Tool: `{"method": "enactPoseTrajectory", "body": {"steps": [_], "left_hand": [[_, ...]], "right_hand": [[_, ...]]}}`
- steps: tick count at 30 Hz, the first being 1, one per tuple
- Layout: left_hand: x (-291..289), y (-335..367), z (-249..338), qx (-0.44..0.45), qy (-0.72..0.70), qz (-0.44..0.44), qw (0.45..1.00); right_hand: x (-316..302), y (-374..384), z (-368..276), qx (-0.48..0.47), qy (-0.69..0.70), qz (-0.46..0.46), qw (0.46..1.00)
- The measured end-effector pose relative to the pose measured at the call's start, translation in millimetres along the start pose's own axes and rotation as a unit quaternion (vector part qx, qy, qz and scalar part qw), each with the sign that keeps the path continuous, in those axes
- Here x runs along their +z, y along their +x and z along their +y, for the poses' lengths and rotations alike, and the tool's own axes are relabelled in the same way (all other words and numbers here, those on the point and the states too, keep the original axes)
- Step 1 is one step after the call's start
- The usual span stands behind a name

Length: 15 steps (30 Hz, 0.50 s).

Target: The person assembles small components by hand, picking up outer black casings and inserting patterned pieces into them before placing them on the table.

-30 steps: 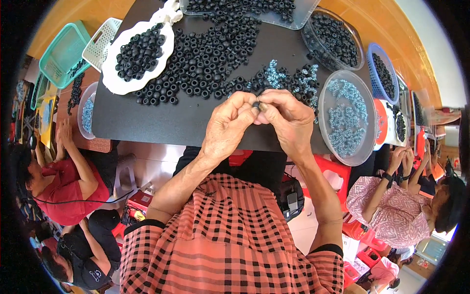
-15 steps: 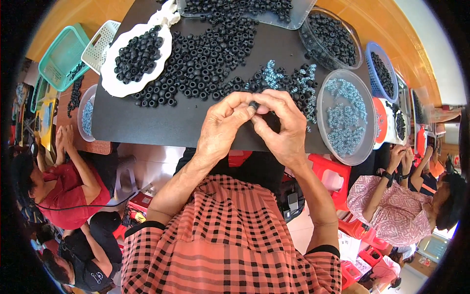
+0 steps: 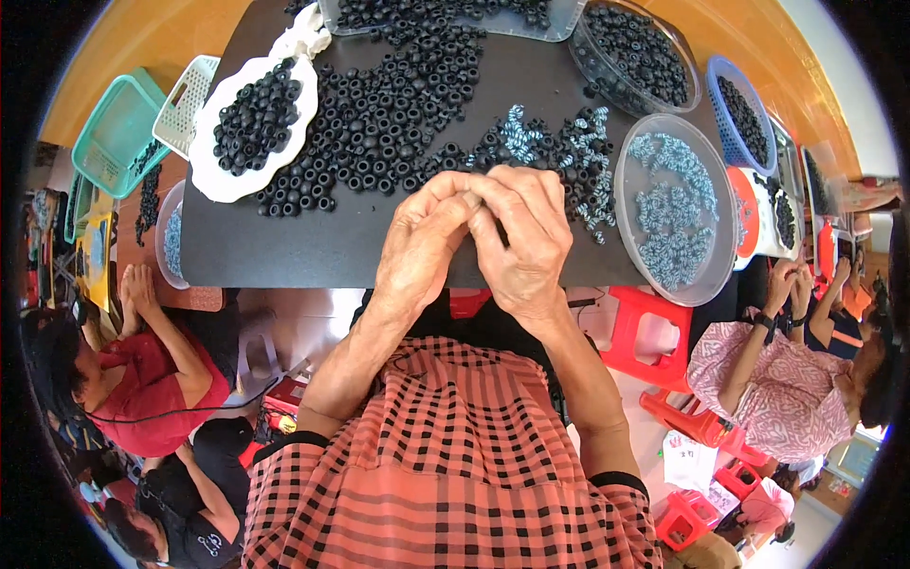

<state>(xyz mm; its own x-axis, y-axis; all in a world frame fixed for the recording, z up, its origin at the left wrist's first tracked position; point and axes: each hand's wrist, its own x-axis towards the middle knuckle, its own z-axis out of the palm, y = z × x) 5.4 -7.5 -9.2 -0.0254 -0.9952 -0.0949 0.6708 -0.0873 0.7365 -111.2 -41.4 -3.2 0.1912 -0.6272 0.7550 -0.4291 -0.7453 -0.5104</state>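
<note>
Two hands, two clear round tubs, one white tray

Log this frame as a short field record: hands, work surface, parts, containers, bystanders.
Left hand: left hand pressed fingertip to fingertip against the right; any held part is hidden
Right hand: right hand likewise
Surface: black board
Loose parts: black rings heaped ahead of the hands; blue-white pieces to the right
Containers: white tray with rings; clear round tub with blue-white pieces
Bystanders: seated people at both sides

Matt black rubber rings (dull-looking) on a smooth dark board.
</note>
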Motion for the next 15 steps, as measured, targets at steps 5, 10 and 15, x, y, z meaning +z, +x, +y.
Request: {"method": "enactPoseTrajectory", "body": {"steps": [5,10,15], "left_hand": [[-0.5,-3.5,2.2,0.010,-0.008,-0.013,1.000],[-2.2,-3.1,0.7,0.015,-0.015,-0.024,0.999],[5.4,-3.0,5.3,-0.001,0.001,0.007,1.000]], "right_hand": [[-5.4,0.4,-2.8,0.014,0.019,-0.031,0.999],[-7.9,1.1,-2.1,0.055,0.027,-0.054,0.997],[-13.9,1.2,-4.4,0.077,0.045,-0.047,0.995]]}}
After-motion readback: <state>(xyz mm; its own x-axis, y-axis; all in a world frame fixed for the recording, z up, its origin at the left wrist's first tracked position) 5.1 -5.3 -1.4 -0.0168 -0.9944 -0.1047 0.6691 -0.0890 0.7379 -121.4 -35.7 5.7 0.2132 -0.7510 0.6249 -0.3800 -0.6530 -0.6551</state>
